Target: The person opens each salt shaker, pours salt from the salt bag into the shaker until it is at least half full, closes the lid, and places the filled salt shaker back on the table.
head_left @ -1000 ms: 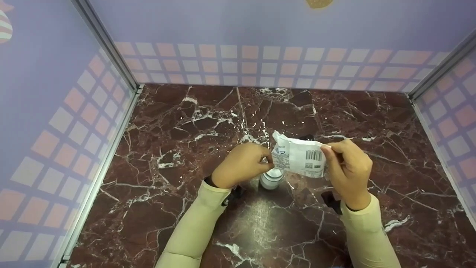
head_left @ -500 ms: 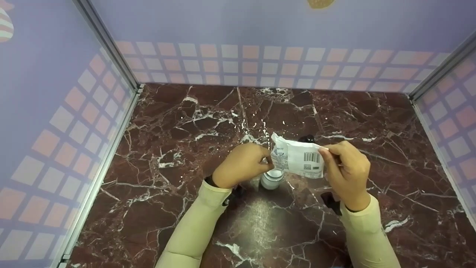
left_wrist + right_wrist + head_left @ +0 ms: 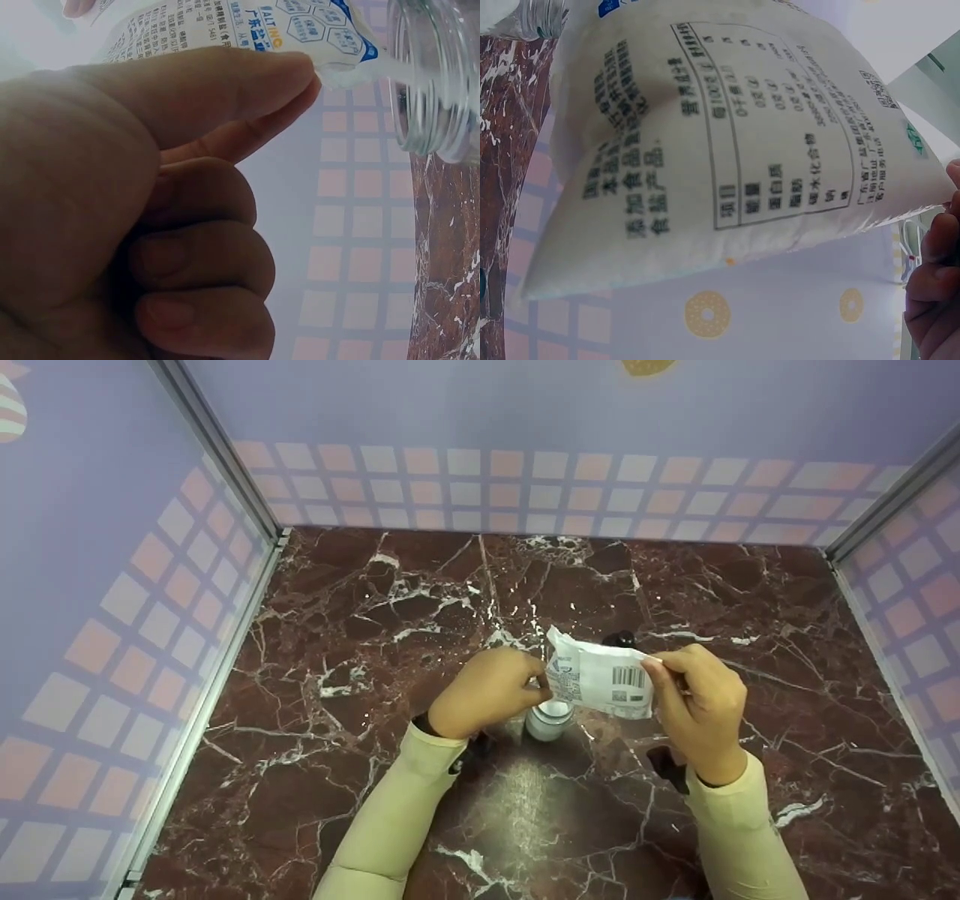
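A white printed salt bag (image 3: pixel 604 679) hangs tilted over the middle of the table, its lower left corner above a glass jar (image 3: pixel 547 725). My left hand (image 3: pixel 491 690) pinches the bag near that corner between thumb and forefinger. My right hand (image 3: pixel 701 701) pinches the upper right corner and keeps it raised. In the left wrist view, white salt (image 3: pixel 405 73) streams from the bag's corner into the mouth of the jar (image 3: pixel 431 82). The jar stands upright with whitish contents, and the hand and bag partly cover it in the head view.
Behind the bag sits a small round black object (image 3: pixel 621 639), partly covered. White specks (image 3: pixel 525 611) lie scattered on the red-brown marbled table (image 3: pixel 360 810). Lilac walls with pink and white squares (image 3: pixel 480 487) enclose the left, back and right sides.
My right hand and the bag have shifted slightly left, showing more of the black object behind. My left hand stays in place. The last half second shows almost no movement.
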The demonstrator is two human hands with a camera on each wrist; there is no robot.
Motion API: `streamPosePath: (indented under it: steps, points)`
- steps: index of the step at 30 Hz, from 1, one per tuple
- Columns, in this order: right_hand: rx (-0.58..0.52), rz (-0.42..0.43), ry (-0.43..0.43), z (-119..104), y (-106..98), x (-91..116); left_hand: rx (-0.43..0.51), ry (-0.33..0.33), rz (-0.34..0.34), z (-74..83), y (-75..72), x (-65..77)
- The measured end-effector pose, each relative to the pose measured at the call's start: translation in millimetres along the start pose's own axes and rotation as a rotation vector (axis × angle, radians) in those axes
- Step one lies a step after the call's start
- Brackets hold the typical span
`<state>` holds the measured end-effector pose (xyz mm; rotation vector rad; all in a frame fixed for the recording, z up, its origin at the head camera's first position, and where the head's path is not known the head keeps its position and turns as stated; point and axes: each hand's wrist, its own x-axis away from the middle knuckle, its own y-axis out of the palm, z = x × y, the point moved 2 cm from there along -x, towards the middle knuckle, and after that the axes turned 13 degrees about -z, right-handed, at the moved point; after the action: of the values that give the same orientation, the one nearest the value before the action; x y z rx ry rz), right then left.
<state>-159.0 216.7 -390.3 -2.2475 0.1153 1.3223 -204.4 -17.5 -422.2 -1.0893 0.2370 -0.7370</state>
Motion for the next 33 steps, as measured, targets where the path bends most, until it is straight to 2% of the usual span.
streamPosePath:
  steps: [14,26,33]
  points:
    - [-0.001,-0.003,-0.008,-2.5,2.1,-1.7,0.002,-0.008,0.008,0.1,-0.5,1.0]
    - [-0.026,-0.002,-0.016,-2.4,1.4,-0.2,-0.028,0.015,0.020,0.5,0.2,1.3]
    - [-0.021,0.029,0.006,-1.1,-0.5,-1.2,0.004,0.025,0.014,1.0,-1.0,1.3]
